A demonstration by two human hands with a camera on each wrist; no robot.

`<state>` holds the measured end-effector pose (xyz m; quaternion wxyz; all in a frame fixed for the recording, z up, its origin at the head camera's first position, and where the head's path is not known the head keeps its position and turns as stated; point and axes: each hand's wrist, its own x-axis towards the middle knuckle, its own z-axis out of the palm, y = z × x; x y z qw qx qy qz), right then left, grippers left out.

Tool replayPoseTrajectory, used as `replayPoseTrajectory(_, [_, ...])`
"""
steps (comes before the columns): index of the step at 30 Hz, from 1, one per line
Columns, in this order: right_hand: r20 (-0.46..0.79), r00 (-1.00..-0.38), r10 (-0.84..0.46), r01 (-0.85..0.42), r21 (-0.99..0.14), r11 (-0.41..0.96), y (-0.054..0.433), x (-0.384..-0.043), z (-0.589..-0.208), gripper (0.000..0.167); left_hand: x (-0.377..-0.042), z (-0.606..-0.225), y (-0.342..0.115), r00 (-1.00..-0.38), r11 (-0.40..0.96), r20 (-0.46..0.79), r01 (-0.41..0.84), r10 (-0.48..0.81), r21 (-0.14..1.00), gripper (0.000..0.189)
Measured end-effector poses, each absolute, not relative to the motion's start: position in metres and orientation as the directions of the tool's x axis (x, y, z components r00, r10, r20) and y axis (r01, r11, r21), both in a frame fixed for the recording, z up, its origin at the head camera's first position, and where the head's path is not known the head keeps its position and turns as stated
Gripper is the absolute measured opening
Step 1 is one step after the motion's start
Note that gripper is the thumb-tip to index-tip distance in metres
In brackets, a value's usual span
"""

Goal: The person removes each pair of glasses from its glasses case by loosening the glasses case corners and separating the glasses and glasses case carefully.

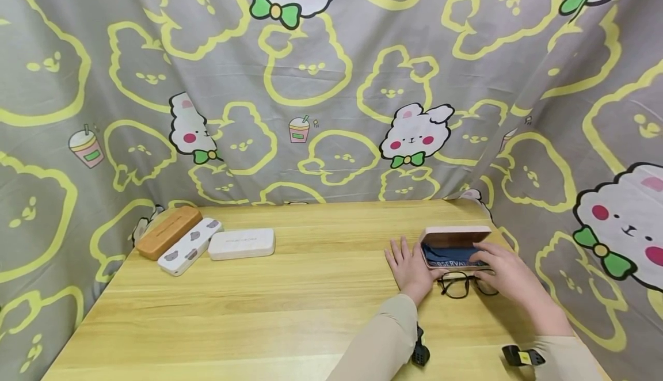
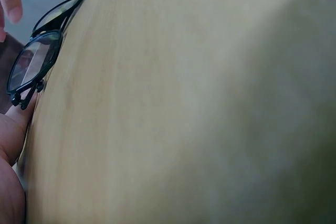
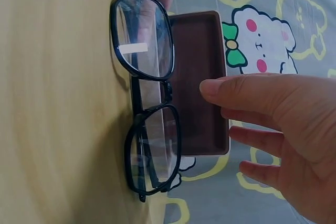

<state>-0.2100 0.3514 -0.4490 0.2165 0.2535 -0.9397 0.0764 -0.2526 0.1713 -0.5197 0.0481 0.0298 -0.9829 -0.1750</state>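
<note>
At the far left of the wooden table (image 1: 248, 312), an orange-brown case (image 1: 170, 232) lies beside a white case with grey patches (image 1: 190, 246), both slanting away from me. Just right of them sits a plain white case (image 1: 242, 244), closed. Bare tabletop runs from there to the left hand (image 1: 411, 271), which rests on the wood at the left end of an open case (image 1: 453, 229), fingers spread and thumb reaching toward the case's front. A dark blue cloth (image 1: 449, 254) with pale lettering lies inside; the brown-lined lid is raised at the back. The black-framed eyeglasses (image 1: 469, 278) stand on the table just in front of that case, their lenses facing the person. Furthest right, the right hand (image 1: 505, 271) hovers around the case's right end, thumb and fingers apart and pinching nothing; whether a fingertip touches the cloth, I can't tell.
</note>
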Motion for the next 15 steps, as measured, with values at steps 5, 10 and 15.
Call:
replayPoseTrajectory(5, [0.453, -0.777, -0.436, -0.508, -0.042, 0.860, 0.351, -0.210, -0.444, 0.029, -0.253, -0.521, 0.171, -0.993, 0.937, 0.086, -0.041, -0.076, 0.347, 0.093])
replayPoseTrajectory(10, [0.461, -0.775, -0.432, -0.507, -0.047, 0.861, 0.350, -0.216, -0.438, 0.029, -0.255, -0.523, 0.172, -0.994, 0.937, 0.085, -0.040, -0.074, 0.348, 0.094])
replayPoseTrajectory(15, [0.489, -0.761, -0.426, -0.518, -0.063, 0.853, 0.349, -0.225, -0.432, 0.030, -0.254, -0.523, 0.171, -0.993, 0.941, 0.092, -0.037, -0.071, 0.337, 0.095])
